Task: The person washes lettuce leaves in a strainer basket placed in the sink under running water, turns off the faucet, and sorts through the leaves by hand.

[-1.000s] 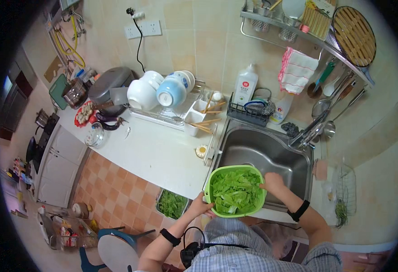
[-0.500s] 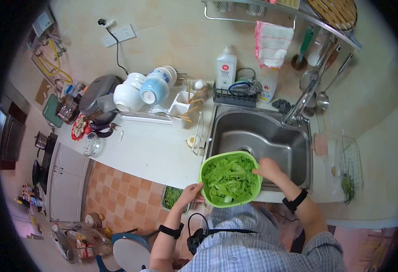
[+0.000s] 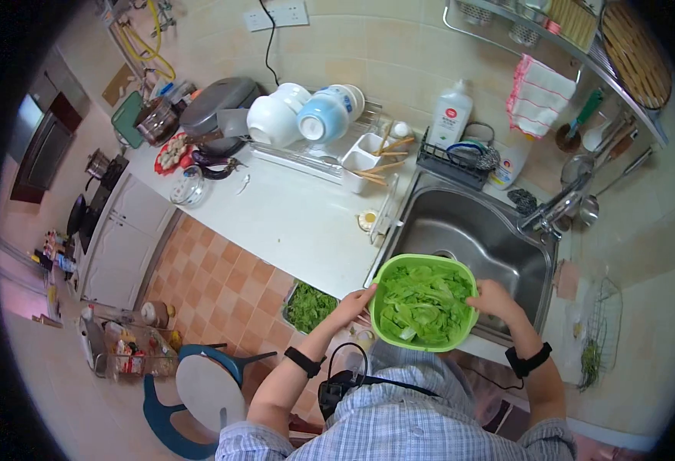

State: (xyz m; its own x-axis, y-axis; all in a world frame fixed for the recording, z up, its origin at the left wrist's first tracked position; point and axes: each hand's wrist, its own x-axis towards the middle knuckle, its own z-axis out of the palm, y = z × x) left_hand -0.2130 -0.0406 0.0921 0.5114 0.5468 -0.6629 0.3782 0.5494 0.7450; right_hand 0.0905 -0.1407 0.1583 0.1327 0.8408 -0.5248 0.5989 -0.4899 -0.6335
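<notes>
A light green plastic basin [image 3: 420,348] full of leafy green lettuce [image 3: 423,303] is between my hands, at the front edge of the steel sink [image 3: 468,211]. My left hand [image 3: 355,305] grips the basin's left rim. On the opposite side, my right hand [image 3: 494,298] is closed at the right rim, its fingertips partly hidden against the edge and leaves. The basin covers the near left part of the sink, and the drain shows just beyond it.
The faucet [image 3: 545,219] rises at the sink's right rear. Left of the sink, a dish rack [image 3: 295,163] holds bowls. A container of greens [image 3: 311,307] sits low beside the counter [image 3: 307,230]. A chair [image 3: 211,392] stands behind on the left.
My view has turned toward the left, so the counter and sink appear shifted right and tilted. Both hands stay at the basin, which remains by the sink's front edge.
</notes>
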